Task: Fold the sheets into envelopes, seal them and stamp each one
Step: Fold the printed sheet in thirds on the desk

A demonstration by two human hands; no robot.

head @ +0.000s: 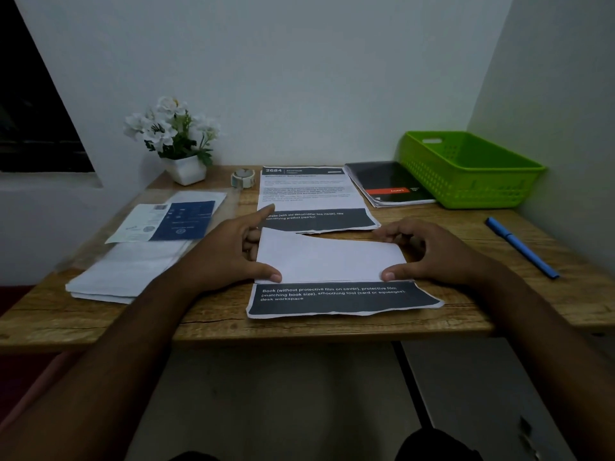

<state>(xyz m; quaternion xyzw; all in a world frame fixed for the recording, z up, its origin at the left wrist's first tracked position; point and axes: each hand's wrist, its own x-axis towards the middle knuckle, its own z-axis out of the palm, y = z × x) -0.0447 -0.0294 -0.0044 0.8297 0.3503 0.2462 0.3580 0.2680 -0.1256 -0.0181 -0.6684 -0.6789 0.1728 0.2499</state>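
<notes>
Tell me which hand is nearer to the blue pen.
Right. The right hand grips the right edge of the folded sheet, with the blue pen lying apart to its right. The left hand holds the left edge, across the sheet from the pen.

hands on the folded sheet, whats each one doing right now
Left hand: pinches the left edge of the folded white paper sheet.
Right hand: pinches its right edge.
</notes>
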